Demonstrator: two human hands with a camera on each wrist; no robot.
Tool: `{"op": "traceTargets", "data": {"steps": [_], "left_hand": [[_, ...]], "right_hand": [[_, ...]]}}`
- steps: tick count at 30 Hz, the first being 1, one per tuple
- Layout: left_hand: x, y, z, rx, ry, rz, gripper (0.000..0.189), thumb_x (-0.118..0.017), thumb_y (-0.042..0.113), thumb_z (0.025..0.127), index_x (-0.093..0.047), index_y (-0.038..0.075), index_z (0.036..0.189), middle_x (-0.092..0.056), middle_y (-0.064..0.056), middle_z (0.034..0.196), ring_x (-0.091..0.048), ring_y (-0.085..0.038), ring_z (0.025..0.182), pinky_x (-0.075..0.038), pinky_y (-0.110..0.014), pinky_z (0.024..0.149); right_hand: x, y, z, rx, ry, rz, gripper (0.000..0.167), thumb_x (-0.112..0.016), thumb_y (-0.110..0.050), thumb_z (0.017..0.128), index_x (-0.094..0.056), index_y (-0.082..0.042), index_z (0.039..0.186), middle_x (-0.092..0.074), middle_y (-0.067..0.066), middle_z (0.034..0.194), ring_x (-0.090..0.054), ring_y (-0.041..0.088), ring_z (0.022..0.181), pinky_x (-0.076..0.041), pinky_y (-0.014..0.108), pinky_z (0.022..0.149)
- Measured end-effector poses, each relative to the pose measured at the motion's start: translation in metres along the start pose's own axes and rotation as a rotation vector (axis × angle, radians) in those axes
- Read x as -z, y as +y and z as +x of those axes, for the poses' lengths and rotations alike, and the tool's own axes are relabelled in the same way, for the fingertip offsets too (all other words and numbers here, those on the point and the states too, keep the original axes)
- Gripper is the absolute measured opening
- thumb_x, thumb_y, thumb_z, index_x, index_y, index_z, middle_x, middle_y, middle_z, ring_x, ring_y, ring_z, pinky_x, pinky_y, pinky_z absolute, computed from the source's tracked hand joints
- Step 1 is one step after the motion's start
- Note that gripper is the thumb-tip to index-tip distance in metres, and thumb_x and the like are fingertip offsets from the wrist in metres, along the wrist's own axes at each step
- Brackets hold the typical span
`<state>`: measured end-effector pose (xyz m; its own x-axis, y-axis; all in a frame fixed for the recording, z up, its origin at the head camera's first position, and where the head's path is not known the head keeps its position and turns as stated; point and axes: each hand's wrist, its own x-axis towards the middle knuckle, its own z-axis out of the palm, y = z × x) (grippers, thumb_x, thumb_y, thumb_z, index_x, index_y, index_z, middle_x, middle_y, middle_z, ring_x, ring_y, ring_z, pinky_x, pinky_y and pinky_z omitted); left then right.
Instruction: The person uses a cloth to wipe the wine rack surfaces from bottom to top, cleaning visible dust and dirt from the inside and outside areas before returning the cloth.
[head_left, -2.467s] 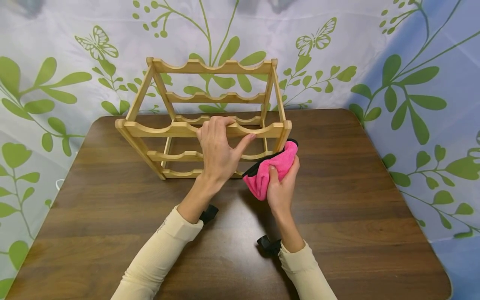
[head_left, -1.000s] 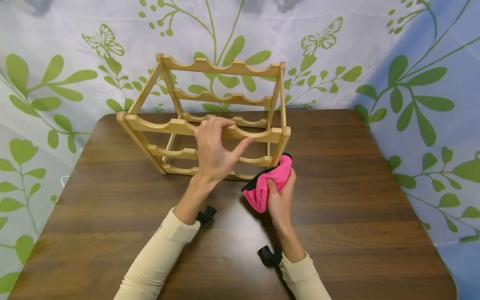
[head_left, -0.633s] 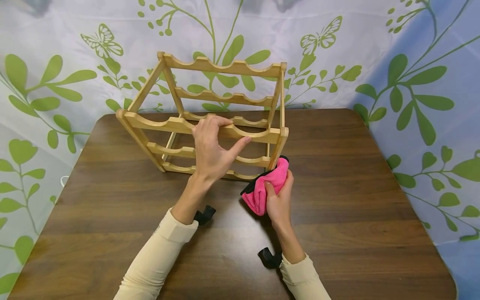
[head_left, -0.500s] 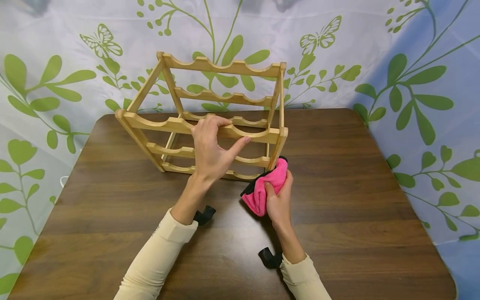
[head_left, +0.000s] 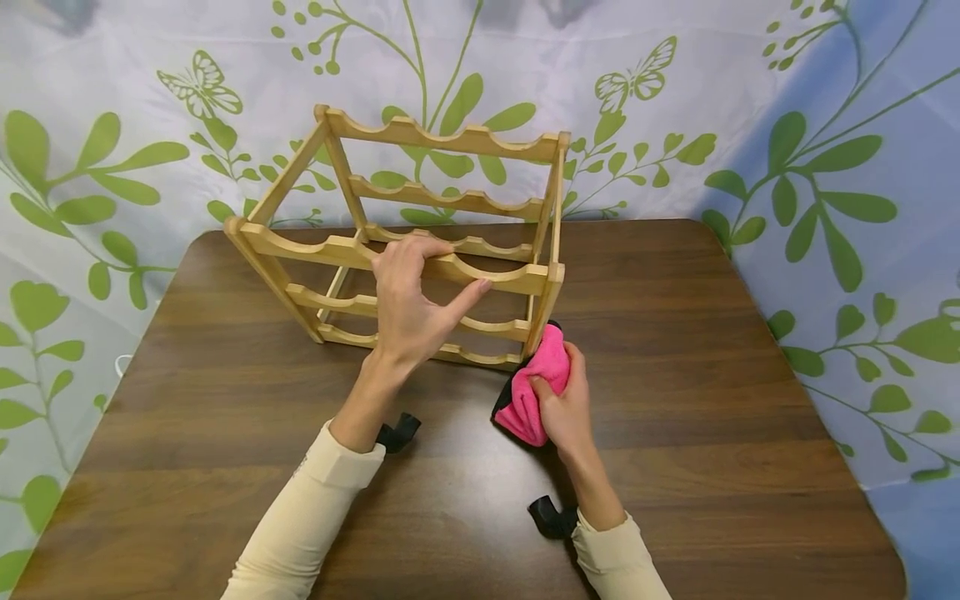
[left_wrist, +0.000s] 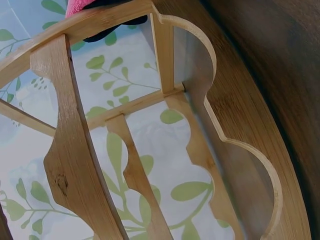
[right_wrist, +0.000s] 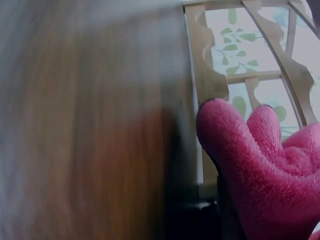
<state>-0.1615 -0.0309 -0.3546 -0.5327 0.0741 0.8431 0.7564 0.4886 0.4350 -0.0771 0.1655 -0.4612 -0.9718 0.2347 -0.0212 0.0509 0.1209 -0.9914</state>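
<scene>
A light wooden wine rack (head_left: 341, 249) with scalloped rails stands on the table, angled a little. My left hand (head_left: 408, 310) grips its upper front rail, fingers over the top and thumb along the front. In my right hand (head_left: 570, 410) is a bunched pink cloth (head_left: 546, 367) with black edging. The cloth lies against the lower end of the rack's front right post (head_left: 545, 312). The left wrist view looks through the rack's rails (left_wrist: 75, 150), with a bit of the pink cloth (left_wrist: 77, 5) at the top. Fluffy pink cloth (right_wrist: 260, 170) covers the fingers in the right wrist view.
The brown wooden table (head_left: 712, 433) has rounded corners. A white fabric backdrop (head_left: 525, 50) with green leaves and butterflies hangs behind and beside it. Black wrist mounts (head_left: 400, 433) stick out from both cream sleeves (head_left: 307, 508).
My right hand has slid the cloth down the front right post to near its foot. The rack has turned slightly, its front shifting left. My left hand keeps its hold on the rail.
</scene>
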Motion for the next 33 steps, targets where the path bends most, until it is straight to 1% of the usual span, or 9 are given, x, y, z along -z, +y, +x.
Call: {"op": "traceTargets", "data": {"steps": [7,11,14,16,19,23,27,30,33], "left_hand": [[0.002,-0.001,0.000,-0.009,0.002,-0.018,0.046,-0.086,0.028,0.072,-0.063,-0.001,0.101,-0.064,-0.013,0.095,-0.056,-0.031,0.094,-0.030,-0.048,0.087],[0.004,0.000,-0.001,-0.001,-0.003,-0.022,0.044,-0.083,0.030,0.075,-0.062,-0.001,0.099,-0.064,-0.013,0.094,-0.056,-0.030,0.092,-0.030,-0.046,0.087],[0.007,0.001,-0.004,0.007,0.036,-0.041,0.039,-0.080,0.029,0.077,-0.062,-0.001,0.094,-0.063,-0.012,0.088,-0.055,-0.030,0.086,-0.028,-0.043,0.085],[0.009,0.001,-0.006,0.009,0.069,-0.059,0.036,-0.078,0.029,0.077,-0.062,0.000,0.091,-0.062,-0.011,0.084,-0.054,-0.030,0.082,-0.026,-0.041,0.084],[0.012,0.000,-0.008,0.003,0.092,-0.083,0.034,-0.076,0.031,0.079,-0.062,0.001,0.088,-0.060,-0.010,0.080,-0.053,-0.029,0.077,-0.024,-0.039,0.084],[0.014,-0.001,-0.008,-0.006,0.085,-0.093,0.034,-0.075,0.031,0.080,-0.063,0.001,0.088,-0.061,-0.009,0.078,-0.053,-0.028,0.076,-0.024,-0.039,0.084],[0.015,-0.002,-0.008,-0.014,0.081,-0.077,0.033,-0.075,0.030,0.079,-0.062,0.001,0.089,-0.061,-0.009,0.079,-0.053,-0.028,0.076,-0.025,-0.040,0.082],[0.016,-0.002,-0.008,-0.017,0.069,-0.060,0.034,-0.074,0.030,0.080,-0.060,0.001,0.089,-0.060,-0.010,0.080,-0.052,-0.029,0.076,-0.026,-0.042,0.081],[0.018,-0.001,-0.008,-0.019,0.063,-0.040,0.034,-0.073,0.031,0.080,-0.058,0.001,0.089,-0.059,-0.010,0.080,-0.050,-0.029,0.075,-0.026,-0.044,0.079]], "right_hand": [[0.012,-0.001,0.003,-0.021,-0.045,-0.086,0.060,-0.059,0.007,0.087,-0.038,0.000,0.143,-0.047,0.019,0.135,-0.047,0.031,0.119,-0.035,0.045,0.102],[0.020,-0.003,0.005,-0.038,-0.043,-0.090,0.060,-0.061,0.006,0.087,-0.038,0.000,0.143,-0.048,0.020,0.135,-0.047,0.032,0.117,-0.035,0.044,0.102],[0.025,-0.006,0.007,-0.028,-0.018,-0.070,0.059,-0.062,0.004,0.089,-0.040,-0.001,0.144,-0.049,0.020,0.133,-0.048,0.030,0.114,-0.037,0.041,0.099],[0.029,-0.010,0.009,0.007,0.022,-0.032,0.058,-0.062,0.004,0.090,-0.042,-0.002,0.144,-0.051,0.018,0.130,-0.049,0.028,0.111,-0.039,0.037,0.096],[0.035,-0.020,0.012,0.117,0.100,0.083,0.058,-0.063,0.006,0.090,-0.046,-0.006,0.144,-0.054,0.014,0.126,-0.051,0.025,0.106,-0.042,0.032,0.090],[0.039,-0.042,0.018,0.336,0.147,0.230,0.057,-0.062,0.008,0.090,-0.051,-0.010,0.143,-0.057,0.013,0.120,-0.053,0.027,0.103,-0.047,0.030,0.084],[0.039,-0.069,0.023,0.530,0.112,0.234,0.057,-0.059,0.009,0.090,-0.049,-0.004,0.144,-0.059,0.013,0.117,-0.054,0.027,0.100,-0.048,0.029,0.082],[0.037,-0.087,0.028,0.631,0.068,0.205,0.058,-0.056,0.009,0.090,-0.044,0.000,0.146,-0.060,0.010,0.114,-0.053,0.024,0.098,-0.046,0.029,0.081],[0.035,-0.102,0.034,0.724,0.018,0.182,0.054,-0.057,0.000,0.095,-0.041,0.001,0.147,-0.058,0.012,0.127,-0.051,0.026,0.110,-0.045,0.030,0.088]]}}
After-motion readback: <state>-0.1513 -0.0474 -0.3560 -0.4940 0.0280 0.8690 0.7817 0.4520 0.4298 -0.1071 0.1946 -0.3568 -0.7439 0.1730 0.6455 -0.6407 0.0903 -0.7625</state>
